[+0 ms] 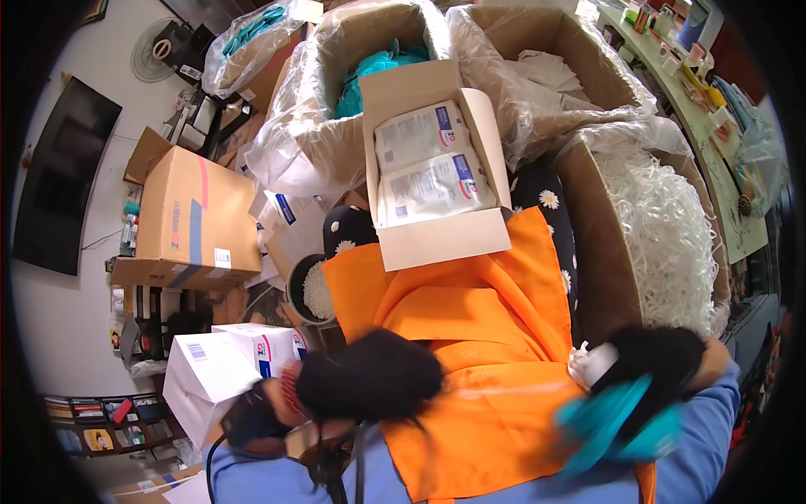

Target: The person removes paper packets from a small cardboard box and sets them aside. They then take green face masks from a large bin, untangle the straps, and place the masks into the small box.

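Observation:
My left hand (369, 375), in a black glove, is blurred above the left side of the orange apron (457, 403); its fingers cannot be made out. My right hand (659, 357), also black-gloved and smeared, is at the right by my hip. It is closed on a teal limp piece (621, 424) that hangs below it, and a crumpled white bundle (590, 364) shows at its inner side. On my lap, beyond both hands, rests an open carton (447, 246) with white printed packets (435, 186) lying flat inside.
Plastic-lined boxes stand ahead, holding teal pieces (374, 71) and white sheets (550, 77); one at right holds white shredded filler (667, 244). A bucket of white granules (317, 294), a brown carton (197, 214) and white boxes (206, 370) are left. A cluttered bench (739, 227) runs along the right.

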